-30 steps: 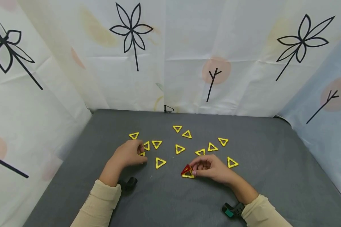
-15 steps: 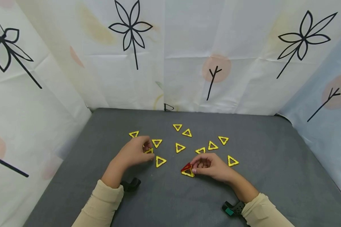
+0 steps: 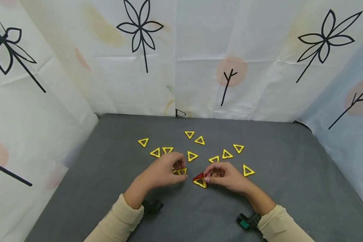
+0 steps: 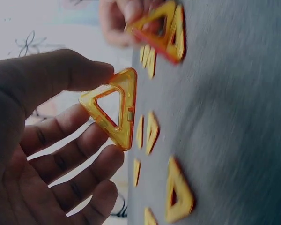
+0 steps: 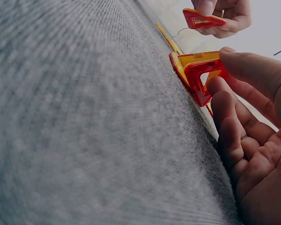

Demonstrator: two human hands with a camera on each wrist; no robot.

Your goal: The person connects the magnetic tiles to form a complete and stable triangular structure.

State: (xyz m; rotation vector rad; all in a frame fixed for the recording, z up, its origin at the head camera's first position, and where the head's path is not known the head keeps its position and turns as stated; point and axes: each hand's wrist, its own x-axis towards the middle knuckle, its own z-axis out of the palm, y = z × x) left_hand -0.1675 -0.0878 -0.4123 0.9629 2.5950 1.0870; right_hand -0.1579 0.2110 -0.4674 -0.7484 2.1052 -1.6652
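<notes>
My left hand (image 3: pixel 161 170) pinches a yellow triangular magnetic tile (image 4: pixel 128 105) between thumb and fingertips. In the left wrist view the tile is held up off the cloth, its centre cut out. Just right of it, my right hand (image 3: pixel 228 177) grips a small cluster of joined triangular tiles (image 5: pixel 200 95), some looking red and some yellow. The cluster stands on the grey cloth at an angle, a yellow face (image 3: pixel 200 184) toward the head camera. Its far side is hidden by my right fingers. A small gap separates the held tile from the cluster.
Several loose yellow triangular tiles lie flat beyond the hands, among them one at far left (image 3: pixel 140 141), one at the back (image 3: pixel 189 132) and one at right (image 3: pixel 246 170). A grey cloth (image 3: pixel 181 215) covers the table. Patterned white curtains (image 3: pixel 196 84) enclose it.
My left hand has moved right toward the cluster, carrying the yellow tile. The right hand stays in place, while the cluster has turned slightly. Tiles formerly behind the left hand are now visible.
</notes>
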